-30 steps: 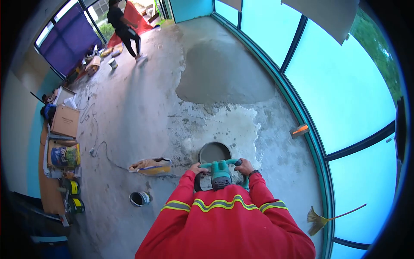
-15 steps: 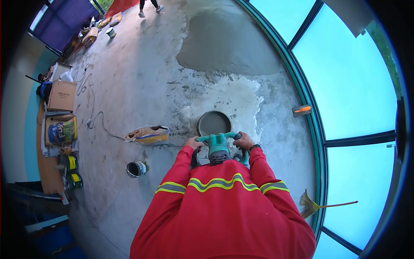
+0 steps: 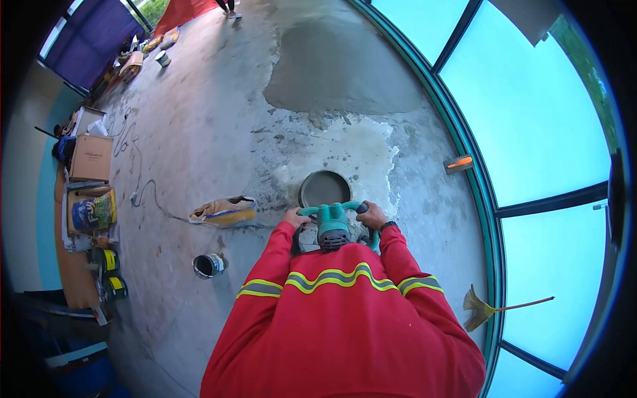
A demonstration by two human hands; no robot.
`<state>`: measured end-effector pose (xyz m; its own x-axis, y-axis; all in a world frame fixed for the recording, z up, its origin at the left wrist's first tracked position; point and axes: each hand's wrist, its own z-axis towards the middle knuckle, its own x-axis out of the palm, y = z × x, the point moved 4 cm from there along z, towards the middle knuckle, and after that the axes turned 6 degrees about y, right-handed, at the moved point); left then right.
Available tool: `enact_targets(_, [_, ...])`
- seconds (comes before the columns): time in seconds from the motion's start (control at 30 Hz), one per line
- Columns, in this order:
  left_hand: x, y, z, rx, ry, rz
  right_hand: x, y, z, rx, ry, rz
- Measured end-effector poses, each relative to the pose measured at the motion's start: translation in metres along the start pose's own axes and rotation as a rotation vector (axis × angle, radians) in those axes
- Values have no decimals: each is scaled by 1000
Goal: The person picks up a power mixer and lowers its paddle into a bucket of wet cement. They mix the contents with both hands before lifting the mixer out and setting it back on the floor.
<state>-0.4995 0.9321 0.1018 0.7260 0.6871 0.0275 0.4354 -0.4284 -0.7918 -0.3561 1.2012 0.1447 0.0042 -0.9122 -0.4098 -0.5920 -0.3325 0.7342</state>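
Observation:
A green electric paddle mixer (image 3: 332, 224) is held in front of my red jacket. My left hand (image 3: 293, 218) is wrapped round the left side of its handle, and my right hand (image 3: 373, 215), below a dark wristband, grips the right side. Just beyond the mixer's body stands a round bucket (image 3: 300, 194) with smooth grey mix (image 3: 325, 188) in it. The mixer's shaft and paddle are hidden under its body.
An opened paper bag (image 3: 225, 211) and a small dark bucket (image 3: 210, 265) stand left, near a power cable (image 3: 158, 196). Wet grey screed (image 3: 338, 69) spreads ahead. A broom (image 3: 479, 308) and an orange-handled brush (image 3: 459, 164) lie by the windows. Cardboard boxes (image 3: 91, 158) line the left wall.
Both hands keep their grip on the mixer over the bucket. My view has shifted slightly, and the far person's legs have moved closer together.

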Motion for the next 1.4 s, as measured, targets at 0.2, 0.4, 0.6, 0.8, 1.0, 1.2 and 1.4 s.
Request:
enact_targets(0.2, [-2,0,2,-42,-2,36,2,-10,10,-12,8,-14])
enact_targets(0.4, [-3,-1,7,-14,8,77,2,-12,12,-18,-8,-10])
enact_targets(0.6, [-6,6,14,7,12,96,-2,-6,11,-66,-33,-32])
enact_targets(0.8, [-8,5,12,30,-16,95,-2,-6,14,-40,8,-31])
enact_targets(1.0, [-9,8,-2,-1,-57,21,3,-2,16,-29,44,1])
enact_targets(1.2, [-12,16,-12,23,-36,-100,6,14,15,-103,50,-27])
enact_targets(1.4, [-21,36,-16,76,-88,-29,13,24,20,-154,89,-28])
